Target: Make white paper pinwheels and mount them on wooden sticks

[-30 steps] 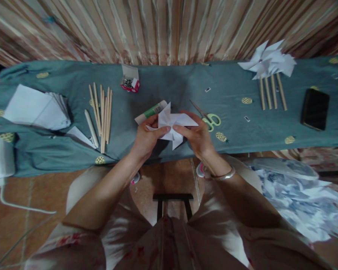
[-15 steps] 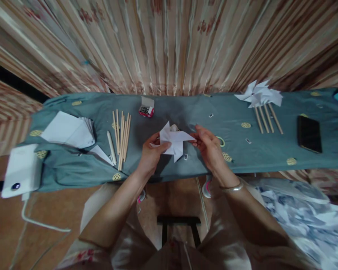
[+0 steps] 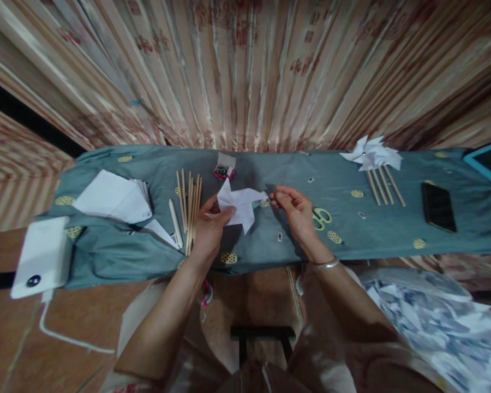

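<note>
My left hand (image 3: 210, 222) is closed on the left side of a folded white paper pinwheel (image 3: 241, 204) and holds it just above the blue-grey tablecloth (image 3: 270, 245). To its right, my right hand (image 3: 295, 210) has thumb and fingers pinched together right at the pinwheel's right tip. Whether they grip the paper or something small is hidden. A silver bangle sits on that wrist. A bundle of wooden sticks (image 3: 190, 206) lies just left of my left hand. A small red box of pins (image 3: 225, 166) stands open behind the pinwheel.
A stack of white paper (image 3: 114, 199) and a white device (image 3: 41, 256) lie at the left. Scissors (image 3: 321, 217) lie right of my right hand. Finished pinwheels on sticks (image 3: 373, 158), a black phone (image 3: 437, 207) and a teal case (image 3: 489, 162) lie at the right. Paper scraps (image 3: 433, 327) cover the floor.
The view has tilted up and the table sits lower in frame. My right hand slid from the pinwheel's middle out to its right tip. My left hand still holds the pinwheel.
</note>
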`<state>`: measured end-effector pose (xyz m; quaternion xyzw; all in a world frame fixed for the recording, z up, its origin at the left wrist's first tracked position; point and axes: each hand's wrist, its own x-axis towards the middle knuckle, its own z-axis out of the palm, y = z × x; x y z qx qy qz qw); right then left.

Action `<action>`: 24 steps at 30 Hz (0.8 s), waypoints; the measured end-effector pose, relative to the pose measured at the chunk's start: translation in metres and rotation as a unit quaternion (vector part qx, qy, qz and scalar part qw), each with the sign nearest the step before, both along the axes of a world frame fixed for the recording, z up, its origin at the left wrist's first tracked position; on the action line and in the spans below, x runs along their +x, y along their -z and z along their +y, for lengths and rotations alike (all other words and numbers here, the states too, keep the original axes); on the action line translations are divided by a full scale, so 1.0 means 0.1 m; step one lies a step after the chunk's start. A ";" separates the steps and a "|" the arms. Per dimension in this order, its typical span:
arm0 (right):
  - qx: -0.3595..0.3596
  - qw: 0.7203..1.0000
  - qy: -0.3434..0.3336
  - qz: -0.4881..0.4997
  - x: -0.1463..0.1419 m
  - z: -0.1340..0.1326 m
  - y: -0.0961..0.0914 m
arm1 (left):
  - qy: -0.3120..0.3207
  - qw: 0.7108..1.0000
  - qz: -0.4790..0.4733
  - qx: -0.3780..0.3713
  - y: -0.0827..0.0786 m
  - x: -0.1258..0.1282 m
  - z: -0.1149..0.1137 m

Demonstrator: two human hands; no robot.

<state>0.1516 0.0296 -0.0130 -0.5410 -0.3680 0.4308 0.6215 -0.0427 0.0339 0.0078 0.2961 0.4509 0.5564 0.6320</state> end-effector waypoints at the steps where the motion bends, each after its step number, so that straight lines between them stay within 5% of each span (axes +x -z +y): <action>1: 0.007 1.000 -0.013 -0.024 -0.03 0.04 0.01 | -0.002 1.000 -0.001 0.000 -0.01 -0.03 0.00; 6: 0.047 0.970 -0.063 -0.231 -0.17 0.38 -0.10 | -0.016 1.000 -0.007 0.014 -0.05 -0.15 0.01; 14: 0.124 0.758 -0.174 -0.616 -0.63 1.21 -0.24 | -0.061 0.998 -0.020 0.027 -0.13 -0.34 0.09; 24: 0.093 0.678 -0.219 -0.695 -0.82 1.52 -0.11 | -0.028 0.999 -0.023 0.008 -0.09 -0.29 0.03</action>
